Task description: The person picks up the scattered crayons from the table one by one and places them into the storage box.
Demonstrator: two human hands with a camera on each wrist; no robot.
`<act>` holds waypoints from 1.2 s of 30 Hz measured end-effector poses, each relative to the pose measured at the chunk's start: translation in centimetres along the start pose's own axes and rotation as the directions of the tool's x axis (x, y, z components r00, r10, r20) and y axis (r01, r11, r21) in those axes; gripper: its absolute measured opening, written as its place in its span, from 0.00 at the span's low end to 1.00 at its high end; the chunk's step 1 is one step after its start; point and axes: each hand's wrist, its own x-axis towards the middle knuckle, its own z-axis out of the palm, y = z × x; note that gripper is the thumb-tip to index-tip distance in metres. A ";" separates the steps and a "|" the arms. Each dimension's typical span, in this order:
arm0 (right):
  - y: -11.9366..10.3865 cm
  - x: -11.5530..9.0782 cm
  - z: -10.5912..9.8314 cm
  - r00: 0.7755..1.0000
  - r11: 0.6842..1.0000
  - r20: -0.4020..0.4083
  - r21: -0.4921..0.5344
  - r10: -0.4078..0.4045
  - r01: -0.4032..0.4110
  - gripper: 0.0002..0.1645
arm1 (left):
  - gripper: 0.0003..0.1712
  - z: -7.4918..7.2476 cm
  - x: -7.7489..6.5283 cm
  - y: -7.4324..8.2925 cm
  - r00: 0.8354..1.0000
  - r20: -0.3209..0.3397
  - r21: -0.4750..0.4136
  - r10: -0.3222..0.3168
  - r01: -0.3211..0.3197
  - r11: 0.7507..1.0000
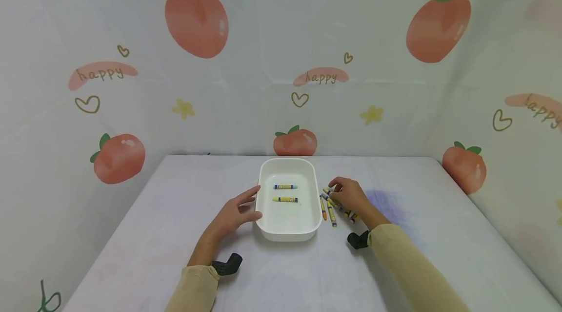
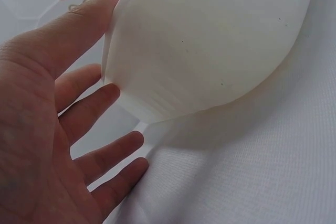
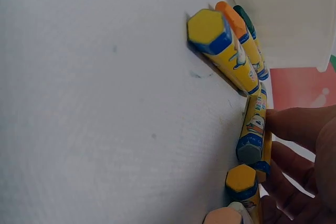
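A white plastic tray [image 1: 289,237] stands at the middle of the table, with a pale blue-tipped crayon [image 1: 285,187] and a yellow crayon [image 1: 285,199] lying crosswise inside. My left hand [image 1: 232,213] touches the tray's left rim, thumb and fingers spread. In the left wrist view the left hand [image 2: 58,114] has its thumb against the rim. Just right of the tray, my right hand [image 1: 350,195] reaches over a loose group of crayons. In the right wrist view its thumb [image 3: 294,121] touches beside a grey-ended crayon [image 3: 252,135]; whether the fingers pinch one is hidden.
An orange crayon [image 3: 231,19], a dark green crayon [image 3: 244,19] and a yellow-ended crayon [image 3: 220,51] lie near the tray wall. An orange-ended crayon [image 3: 241,179] is closer to the wrist. A pale cloth covers the table [image 1: 175,204]; a printed curtain [image 1: 254,58] hangs behind.
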 end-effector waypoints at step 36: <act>-2.0 0.4 -1.8 0.991 0.996 -0.109 -0.029 -0.081 0.079 0.10 | 0.43 0.0 -0.2 0.1 1.000 0.010 -0.008 0.004 -0.004 1.000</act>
